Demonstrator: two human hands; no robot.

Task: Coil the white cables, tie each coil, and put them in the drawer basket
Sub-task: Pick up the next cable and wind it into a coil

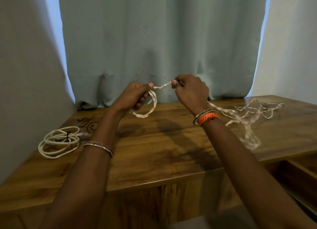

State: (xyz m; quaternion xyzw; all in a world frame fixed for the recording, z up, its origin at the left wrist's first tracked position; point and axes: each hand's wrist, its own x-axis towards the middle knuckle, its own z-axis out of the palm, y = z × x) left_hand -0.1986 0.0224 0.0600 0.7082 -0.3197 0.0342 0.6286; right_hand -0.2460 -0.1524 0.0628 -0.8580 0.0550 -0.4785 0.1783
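Head view shows your left hand gripping a small loop of the twisted white cable, fingers curled round the gathered turns so they can't spring apart while more is added. Your right hand pinches the same cable a short way along, thumb and fingertips closed on it, which keeps the stretch between your hands taut and lets you feed the next turn under control. Behind that wrist the rest trails down onto the counter as a loose tangle, left slack on the right so it can be drawn in freely. One finished coil lies on the counter's left side, bound by a dark tie, parked out of the way (it is not in any basket yet). Just beyond it sit spare dark ties, likely kept near for the next binding. At lower right an open drawer shows; I cannot see a basket inside.
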